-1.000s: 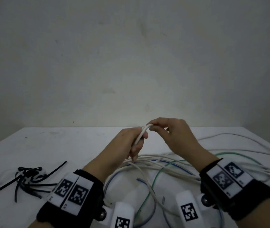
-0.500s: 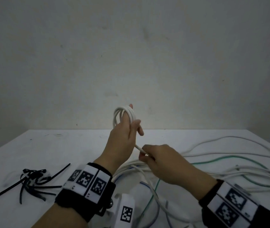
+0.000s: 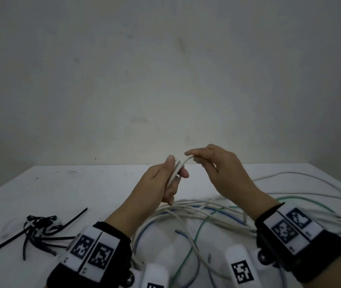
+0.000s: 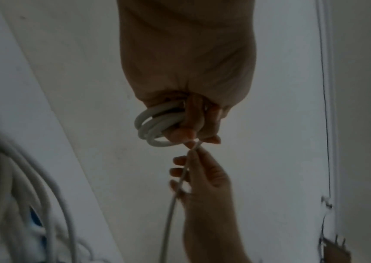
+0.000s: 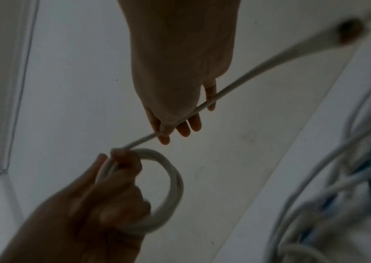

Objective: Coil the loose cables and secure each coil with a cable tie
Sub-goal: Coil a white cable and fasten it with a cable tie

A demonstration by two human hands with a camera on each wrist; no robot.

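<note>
We saw one white coil [image 5: 170, 185] held in our left grip [image 3: 161, 183]; right grip [image 3: 217, 167] pinched its one free strand [image 5: 236, 85], frame centre.

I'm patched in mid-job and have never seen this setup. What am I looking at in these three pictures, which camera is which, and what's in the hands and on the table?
There is no machine here: a person works with bare hands, wearing black wrist straps with printed square markers. The wide picture comes from a camera on the person's head, looking down at a white table. The other two come from cameras on each wrist, looking along the hand.

The left hand grips a small coil of white cable, several loops gathered in the fingers. The right hand pinches the same cable's free run just beside the coil, feeding it in.

On the table, to the right, lie loose cables, white, green and blue, tangled together. To the left is a heap of black cable ties, untouched.
</note>
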